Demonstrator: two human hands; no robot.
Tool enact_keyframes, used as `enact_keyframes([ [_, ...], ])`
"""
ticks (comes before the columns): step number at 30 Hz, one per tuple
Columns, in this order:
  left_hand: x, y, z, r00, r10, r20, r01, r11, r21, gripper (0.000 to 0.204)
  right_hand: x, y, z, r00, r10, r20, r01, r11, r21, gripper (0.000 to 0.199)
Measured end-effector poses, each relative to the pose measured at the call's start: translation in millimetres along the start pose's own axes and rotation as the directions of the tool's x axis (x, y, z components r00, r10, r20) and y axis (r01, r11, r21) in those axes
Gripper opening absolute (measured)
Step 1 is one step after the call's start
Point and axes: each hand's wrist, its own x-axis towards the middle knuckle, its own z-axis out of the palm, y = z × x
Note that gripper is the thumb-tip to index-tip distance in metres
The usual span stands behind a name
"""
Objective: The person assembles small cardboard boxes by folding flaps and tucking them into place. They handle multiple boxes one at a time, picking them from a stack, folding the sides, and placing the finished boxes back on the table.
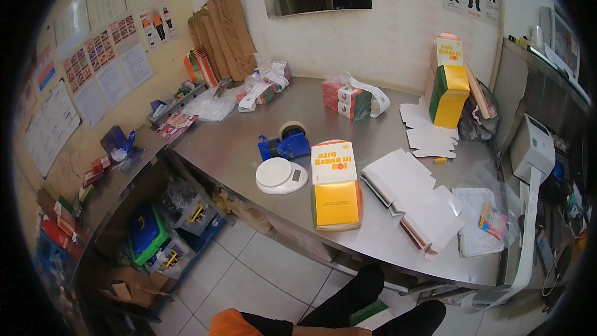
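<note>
This looks like the packing corner of a takeaway food shop — a place of business rather than a home. Ahead of the left grip [360,331], a metal worktop [217,149] carries printed yellow-and-white cartons [337,205], flat white cartons [407,183], a small white scale [273,175] and a blue tape dispenser [286,145]. Farther beyond the grip, brown paper bags [225,37] lean on the wall; to its right, a white printer [533,149] trails a paper strip [528,230]. Up to its left — notices [111,84] and a clothing poster [157,25], as in a staff area.
</note>
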Motion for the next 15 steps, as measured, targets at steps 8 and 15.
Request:
enact_keyframes([
  [8,-6,-2,6,0.995,-0.096,0.019,0.098,0.981,-0.167,0.025,4,6,-1,0.980,-0.166,-0.113,0.120,0.936,-0.330,0.044],
  [15,-20,-13,0,0.950,-0.303,0.073,0.308,0.877,-0.368,0.021,11,30,-15,0.921,-0.342,-0.189,0.172,0.789,-0.590,0.044],
])
